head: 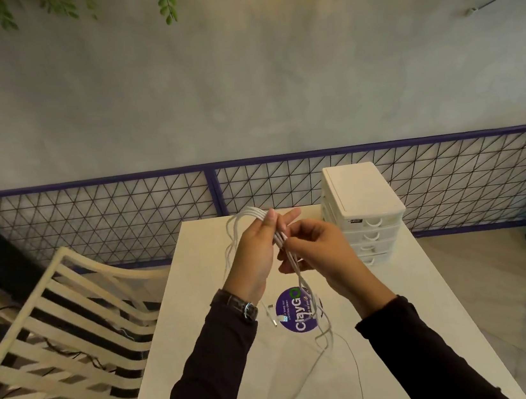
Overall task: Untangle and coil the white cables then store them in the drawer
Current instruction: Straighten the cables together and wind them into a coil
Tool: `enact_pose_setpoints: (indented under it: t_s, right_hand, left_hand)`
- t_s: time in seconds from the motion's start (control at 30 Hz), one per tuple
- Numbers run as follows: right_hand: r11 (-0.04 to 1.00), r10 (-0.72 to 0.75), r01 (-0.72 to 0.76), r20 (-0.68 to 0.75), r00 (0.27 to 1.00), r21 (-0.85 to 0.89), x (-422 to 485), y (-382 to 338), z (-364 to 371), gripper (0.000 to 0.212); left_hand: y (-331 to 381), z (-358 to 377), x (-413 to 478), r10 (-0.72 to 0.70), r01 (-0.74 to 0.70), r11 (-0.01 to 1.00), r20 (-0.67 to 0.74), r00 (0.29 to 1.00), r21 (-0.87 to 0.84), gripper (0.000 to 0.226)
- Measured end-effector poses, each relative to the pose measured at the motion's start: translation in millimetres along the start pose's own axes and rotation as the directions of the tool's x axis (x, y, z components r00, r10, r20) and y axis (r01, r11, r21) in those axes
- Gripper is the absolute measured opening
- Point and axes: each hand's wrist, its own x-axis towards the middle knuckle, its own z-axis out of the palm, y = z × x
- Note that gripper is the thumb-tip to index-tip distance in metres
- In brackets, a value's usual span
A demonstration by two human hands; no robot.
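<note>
White cables (250,217) looped over left hand (256,257), ends dangling

The white cables (253,212) form a loose bundle of several thin strands, raised and roughly upright. The bundle folds over in a loop at its 12 o'clock end, where the left hand (255,254) grips it, and the right hand (321,245) pinches the strands just beside. Slack tails trail toward 6 o'clock (one plug end hangs lowest). The drawer unit (366,219), white with four stacked drawers, all closed, stands at the bundle's 3 o'clock.
</note>
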Motion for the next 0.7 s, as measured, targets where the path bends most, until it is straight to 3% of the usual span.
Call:
enact_pose_setpoints:
  t_s: [0.1,0.2,0.3,0.57,0.7]
  right_hand:
    - [0.986,0.013,-0.017,-0.026,1.000,-0.165,0,5,2,0.018]
    - [0.988,0.045,-0.047,-0.019,0.999,-0.144,-3,13,5,0.022]
    - [0.987,0.071,-0.074,-0.027,0.997,-0.144,-4,21,1,0.022]
    - [0.830,0.108,-0.170,-0.145,0.983,-0.531,7,56,-27,0.024]
    - [0.806,0.215,-0.275,-0.172,0.961,-0.524,-2,86,-49,0.021]
  left_hand:
    - [1,0,1,0.022,-0.020,0.997,-0.034,0.999,0.071,0.046]
    - [3,2,3,0.030,-0.028,0.996,-0.012,0.999,0.081,0.040]
    - [6,-1,5,0.014,-0.015,1.000,-0.025,1.000,-0.016,0.040]
    - [18,-7,5,0.067,-0.102,0.956,-0.134,0.989,-0.273,0.040]
    - [30,-23,7,0.071,-0.133,0.924,-0.179,0.981,-0.359,0.042]
